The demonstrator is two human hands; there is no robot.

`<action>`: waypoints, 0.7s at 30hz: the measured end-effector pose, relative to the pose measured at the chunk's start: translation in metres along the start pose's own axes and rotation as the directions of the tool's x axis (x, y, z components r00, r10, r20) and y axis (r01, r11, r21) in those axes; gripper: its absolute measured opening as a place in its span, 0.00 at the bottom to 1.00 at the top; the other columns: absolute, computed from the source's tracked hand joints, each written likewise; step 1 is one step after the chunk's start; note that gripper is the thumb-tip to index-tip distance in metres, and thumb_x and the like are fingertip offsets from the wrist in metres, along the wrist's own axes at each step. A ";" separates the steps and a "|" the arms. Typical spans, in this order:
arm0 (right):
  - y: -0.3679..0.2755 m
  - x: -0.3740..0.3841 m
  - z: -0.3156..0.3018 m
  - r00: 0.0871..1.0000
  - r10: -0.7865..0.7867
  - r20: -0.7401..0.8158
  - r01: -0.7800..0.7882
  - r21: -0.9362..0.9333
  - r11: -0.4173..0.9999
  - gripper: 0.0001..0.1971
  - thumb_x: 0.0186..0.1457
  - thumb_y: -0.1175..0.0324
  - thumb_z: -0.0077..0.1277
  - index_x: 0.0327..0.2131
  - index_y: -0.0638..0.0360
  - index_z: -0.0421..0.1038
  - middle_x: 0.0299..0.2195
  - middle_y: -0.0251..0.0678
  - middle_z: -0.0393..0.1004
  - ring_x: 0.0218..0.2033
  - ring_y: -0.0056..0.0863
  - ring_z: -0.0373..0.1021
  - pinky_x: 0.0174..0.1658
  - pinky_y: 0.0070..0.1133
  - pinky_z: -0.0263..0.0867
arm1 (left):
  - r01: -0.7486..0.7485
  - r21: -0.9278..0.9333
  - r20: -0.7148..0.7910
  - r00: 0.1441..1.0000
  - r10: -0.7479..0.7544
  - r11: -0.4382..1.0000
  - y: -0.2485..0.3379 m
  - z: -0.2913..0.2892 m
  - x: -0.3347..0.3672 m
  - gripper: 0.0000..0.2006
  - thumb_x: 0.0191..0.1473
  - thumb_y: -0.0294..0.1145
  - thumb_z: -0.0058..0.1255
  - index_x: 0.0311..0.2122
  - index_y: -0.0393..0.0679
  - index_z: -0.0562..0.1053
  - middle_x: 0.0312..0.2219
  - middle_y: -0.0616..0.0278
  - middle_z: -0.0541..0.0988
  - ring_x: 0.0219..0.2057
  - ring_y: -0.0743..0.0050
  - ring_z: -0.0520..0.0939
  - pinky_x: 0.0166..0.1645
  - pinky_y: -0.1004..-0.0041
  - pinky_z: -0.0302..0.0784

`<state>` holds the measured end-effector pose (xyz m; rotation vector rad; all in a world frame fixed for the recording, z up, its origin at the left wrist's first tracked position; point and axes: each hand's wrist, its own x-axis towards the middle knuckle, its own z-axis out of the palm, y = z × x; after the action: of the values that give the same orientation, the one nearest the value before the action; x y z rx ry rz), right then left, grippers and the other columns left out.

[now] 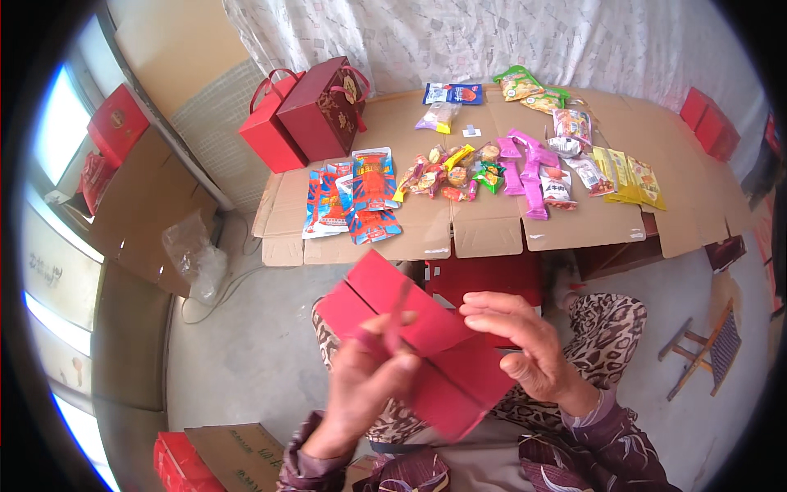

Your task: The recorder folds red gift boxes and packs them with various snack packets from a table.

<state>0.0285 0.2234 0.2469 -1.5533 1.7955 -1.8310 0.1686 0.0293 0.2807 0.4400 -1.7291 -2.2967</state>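
- The left hand is closed around the near left part of a flat red cardboard box blank, its fingers curled over the card's face; the hand is blurred, so the exact finger placement cannot be told.
- The right hand pinches the same blank at its right edge, at about 3 o'clock from the card's middle, thumb beneath and fingers laid over the top.
- The red box blank sits between both hands, low in the middle of the view, above the person's patterned lap, tilted with its far corner pointing toward 11 o'clock.
- Beyond it, toward 12 o'clock, a table covered in flattened cardboard carries spread-out snack packets.
- Blue and red packets lie at the table's near left, small wrapped sweets in its middle, pink packets just right of them, and yellow packets at 2 o'clock.
- Two red gift boxes with handles stand at the table's left end, toward 11 o'clock.
- A small wooden stool stands on the floor at 3 o'clock, well apart from the hands.
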 end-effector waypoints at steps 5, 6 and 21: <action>0.013 -0.009 -0.013 0.979 0.043 -0.200 -0.069 -0.126 0.990 0.18 0.62 0.59 0.49 0.47 0.63 0.73 0.50 0.46 0.72 0.51 0.39 0.70 0.54 0.28 0.64 | -0.285 0.304 -0.203 0.913 0.354 0.909 0.094 -0.040 -0.015 0.09 0.57 0.27 0.47 0.42 0.36 0.72 0.21 0.69 0.73 0.17 0.90 0.67 0.21 0.86 0.61; 0.021 -0.016 -0.017 0.971 0.095 -0.219 -0.124 -0.123 0.985 0.16 0.62 0.61 0.49 0.46 0.63 0.73 0.50 0.45 0.72 0.51 0.38 0.70 0.54 0.28 0.64 | -0.293 0.415 -0.286 0.857 0.430 0.861 0.111 -0.042 -0.010 0.08 0.58 0.27 0.46 0.41 0.36 0.72 0.21 0.69 0.72 0.16 0.90 0.66 0.20 0.86 0.59; 0.098 -0.074 -0.024 0.851 0.466 -0.241 -0.474 0.027 0.880 0.09 0.62 0.72 0.47 0.39 0.66 0.75 0.36 0.36 0.76 0.37 0.22 0.73 0.42 0.20 0.69 | -0.097 0.865 -0.088 0.936 0.341 0.492 0.245 -0.238 0.159 0.07 0.57 0.29 0.50 0.38 0.40 0.76 0.19 0.74 0.68 0.20 0.89 0.69 0.23 0.85 0.64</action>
<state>-0.0070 0.2644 0.1339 -0.8064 2.0835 -1.7968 0.1107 -0.3073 0.4391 0.5796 -2.4920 -0.9742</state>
